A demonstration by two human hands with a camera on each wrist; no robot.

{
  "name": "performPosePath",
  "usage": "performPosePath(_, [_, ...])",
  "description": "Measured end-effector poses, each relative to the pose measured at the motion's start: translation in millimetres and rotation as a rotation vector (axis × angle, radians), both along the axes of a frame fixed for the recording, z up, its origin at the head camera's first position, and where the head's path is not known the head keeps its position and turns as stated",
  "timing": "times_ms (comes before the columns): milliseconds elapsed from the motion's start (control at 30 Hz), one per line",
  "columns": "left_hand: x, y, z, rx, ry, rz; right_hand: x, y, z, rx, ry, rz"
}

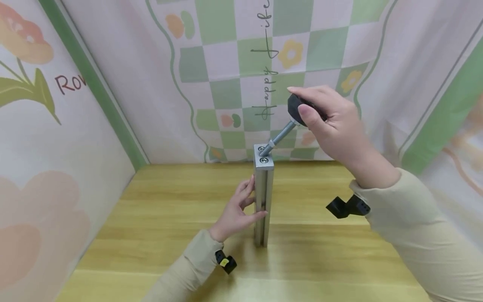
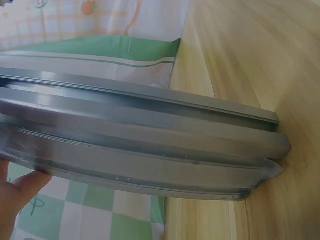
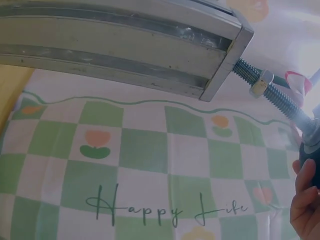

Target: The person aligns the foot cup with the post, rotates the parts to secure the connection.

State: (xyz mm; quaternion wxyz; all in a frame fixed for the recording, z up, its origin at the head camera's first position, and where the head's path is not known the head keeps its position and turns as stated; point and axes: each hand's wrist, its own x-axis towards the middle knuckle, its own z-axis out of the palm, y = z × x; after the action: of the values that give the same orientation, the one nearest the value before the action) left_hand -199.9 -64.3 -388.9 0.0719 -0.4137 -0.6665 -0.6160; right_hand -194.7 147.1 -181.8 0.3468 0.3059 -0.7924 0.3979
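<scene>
An aluminium profile (image 1: 261, 201) with grooved sides stands upright on the table, topped by an end plate (image 1: 263, 166) with two socket screws. My left hand (image 1: 235, 212) grips the profile from the left, thumb across its near side; in the left wrist view its long grooved faces (image 2: 150, 145) reach down to the tabletop. My right hand (image 1: 336, 121) holds the black base of a levelling foot (image 1: 295, 110) between thumb and fingers. The foot's threaded rod (image 3: 287, 102) slants, its tip at the end plate between the screws. A hex nut (image 3: 262, 84) sits partway along the thread.
The wooden table (image 1: 158, 243) extends around the profile. A checked fabric backdrop (image 1: 222, 58) hangs behind it, and printed panels (image 1: 41, 147) stand at the sides. Black wrist cameras (image 1: 341, 207) are strapped over both sleeves.
</scene>
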Motion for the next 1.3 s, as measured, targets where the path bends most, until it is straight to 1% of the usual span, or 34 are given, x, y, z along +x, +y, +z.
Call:
performPosePath(133, [1.4, -1, -0.9, 0.015, -0.005, -0.001, -1.4, -4, 1.3, 0.059, 0.057, 0.008])
performPosePath(267, [1.4, -1, 0.9, 0.001, 0.019, 0.026, -1.3, -6, 3.3, 0.096, 0.109, 0.037])
performPosePath(400, [0.5, -1, -0.5, -0.005, 0.025, 0.052, -0.3, -10, 7.5, 0.185, 0.158, 0.078])
performPosePath(500, [0.1, -2, -1.9, 0.000, 0.013, 0.058, 0.3, -14, 11.6, 0.248, 0.160, 0.098])
performPosePath(667, [-0.5, -2, -0.9, -0.004, 0.002, 0.050, 1.1, -21, 18.3, 0.273, 0.153, 0.158])
performPosePath(767, [-1.1, -2, 0.1, -0.008, 0.004, 0.041, 2.1, -24, 23.7, 0.284, 0.117, 0.178])
performPosePath(933, [-1.7, -1, 0.5, -0.006, 0.023, 0.024, 5.0, -26, 31.9, 0.306, -0.019, 0.146])
performPosePath(1033, [-1.6, 0, 1.0, -0.004, 0.036, 0.017, 4.4, -26, 34.9, 0.332, -0.079, 0.126])
performPosePath(1167, [-1.5, 0, 2.2, -0.006, 0.033, 0.014, 2.8, -27, 38.0, 0.358, -0.113, 0.122])
performPosePath(1300, [-2.3, 0, 3.0, -0.005, 0.029, 0.018, 1.6, -27, 41.2, 0.389, -0.111, 0.121])
